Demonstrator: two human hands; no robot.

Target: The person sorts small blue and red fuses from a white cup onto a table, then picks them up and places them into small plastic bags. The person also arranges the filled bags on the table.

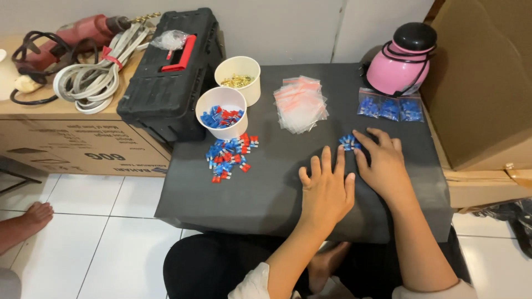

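My left hand (327,188) lies flat on the dark grey mat (266,188) with fingers spread, holding nothing. My right hand (382,160) rests beside it, fingers reaching to a small cluster of blue connectors (348,142) and touching it. A loose pile of blue and red connectors (228,156) lies to the left, below a white paper cup (221,112) holding more of them. A second white cup (238,77) behind it holds brass-coloured pieces. A stack of small clear zip bags (300,103) sits in the middle, and three filled bags of blue connectors (390,108) lie at the back right.
A black toolbox (166,83) with a red handle stands left of the cups. A red power drill (83,30) and coiled white cable (94,77) rest on a cardboard box. A pink rounded container with a black lid (400,63) stands at the back right beside large cartons. Another person's bare foot (30,218) shows on the tiled floor at left.
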